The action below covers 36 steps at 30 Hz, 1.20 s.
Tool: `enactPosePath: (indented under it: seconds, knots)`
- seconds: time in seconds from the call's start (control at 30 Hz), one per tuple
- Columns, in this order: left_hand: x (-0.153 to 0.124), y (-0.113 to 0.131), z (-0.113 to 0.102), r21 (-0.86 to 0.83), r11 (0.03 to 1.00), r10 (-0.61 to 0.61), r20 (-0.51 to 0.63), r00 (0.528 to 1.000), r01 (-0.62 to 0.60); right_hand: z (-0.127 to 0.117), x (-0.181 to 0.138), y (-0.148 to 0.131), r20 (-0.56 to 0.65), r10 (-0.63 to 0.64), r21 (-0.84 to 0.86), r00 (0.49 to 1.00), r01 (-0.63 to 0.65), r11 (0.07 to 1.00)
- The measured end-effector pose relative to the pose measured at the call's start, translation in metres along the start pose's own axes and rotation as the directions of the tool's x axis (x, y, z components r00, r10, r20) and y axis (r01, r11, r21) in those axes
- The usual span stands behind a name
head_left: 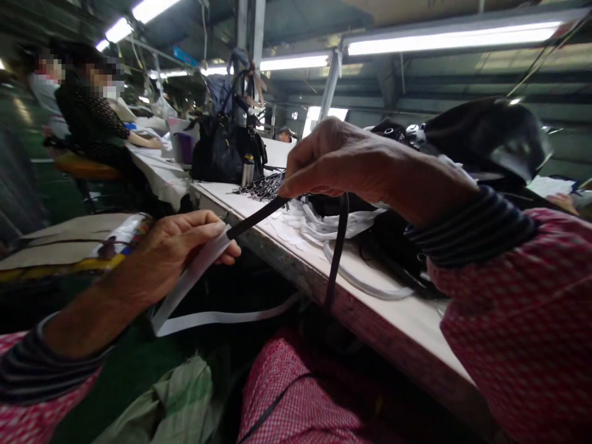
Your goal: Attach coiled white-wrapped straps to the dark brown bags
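Observation:
Between my hands a narrow black strap (256,217) is stretched, rising from left to right. My left hand (185,250) pinches the lower end, where a white backing strip (197,266) comes away from the strap and folds back below as a long white tail. With thumb and fingertips, my right hand (328,154) grips the strap higher up, above the table edge. The rest of the black strap hangs in a loop beneath my right wrist. My left fingertips partly hide the spot where strip and strap meet.
A white worktable (272,237) runs diagonally, carrying a heap of metal clasps (263,187), white strips (319,222) and black material. A black handbag (217,148) and a steel flask (248,170) stand at its far end. People sit at the left. A cloth-covered stool (60,237) is by my left arm.

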<state>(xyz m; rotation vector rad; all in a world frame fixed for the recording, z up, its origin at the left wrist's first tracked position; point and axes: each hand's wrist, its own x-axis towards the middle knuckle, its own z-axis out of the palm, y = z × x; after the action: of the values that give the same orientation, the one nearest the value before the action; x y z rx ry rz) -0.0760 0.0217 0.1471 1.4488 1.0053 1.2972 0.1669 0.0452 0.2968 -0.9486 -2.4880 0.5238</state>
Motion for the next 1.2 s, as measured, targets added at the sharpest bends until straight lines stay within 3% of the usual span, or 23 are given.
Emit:
enactPosePath:
  seconds: [0.13, 0.27, 0.37, 0.47, 0.63, 0.73, 0.93, 1.1, 1.2]
  knots:
    - [0.010, 0.010, 0.032, -0.138, 0.975, 0.176, 0.005, 0.984, -0.174, 0.024, 0.013, 0.004, 0.093, -0.088, 0.048, 0.992, 0.084, 0.995]
    - [0.019, -0.003, 0.039, -0.173, 0.958, 0.232, -0.005, 0.973, -0.230, 0.023, -0.005, 0.025, 0.169, 0.034, 0.164, 0.985, -0.062, 0.985]
    - [0.022, -0.021, 0.029, -0.158, 0.972, 0.169, -0.033, 0.985, -0.172, -0.002, -0.031, 0.051, 0.051, 0.189, 0.227, 0.981, -0.196, 0.954]
    - [0.027, -0.027, 0.025, -0.127, 0.979, 0.154, -0.032, 0.988, -0.156, -0.027, -0.040, 0.063, -0.091, 0.259, 0.332, 0.961, -0.216, 0.918]
    - [0.036, 0.000, 0.042, -0.122, 0.977, 0.185, 0.097, 0.978, -0.172, -0.019, -0.013, 0.027, -0.100, 0.165, 0.348, 0.981, -0.121, 0.930]
    - [0.039, 0.015, 0.044, -0.177, 0.960, 0.235, 0.088, 0.968, -0.217, -0.012, -0.001, 0.007, -0.058, 0.119, 0.291, 0.991, -0.097, 0.952]
    - [0.041, 0.013, 0.035, -0.137, 0.972, 0.200, 0.046, 0.979, -0.193, -0.043, -0.015, 0.013, -0.213, 0.130, 0.208, 0.968, -0.085, 0.974]
    - [0.049, 0.042, 0.057, -0.175, 0.944, 0.290, 0.041, 0.956, -0.279, -0.032, 0.006, -0.003, -0.146, -0.010, -0.030, 0.989, 0.006, 1.000]
    - [0.055, 0.061, 0.070, -0.239, 0.902, 0.380, 0.037, 0.924, -0.361, -0.019, 0.017, -0.013, -0.070, -0.021, 0.082, 0.997, 0.027, 0.996]
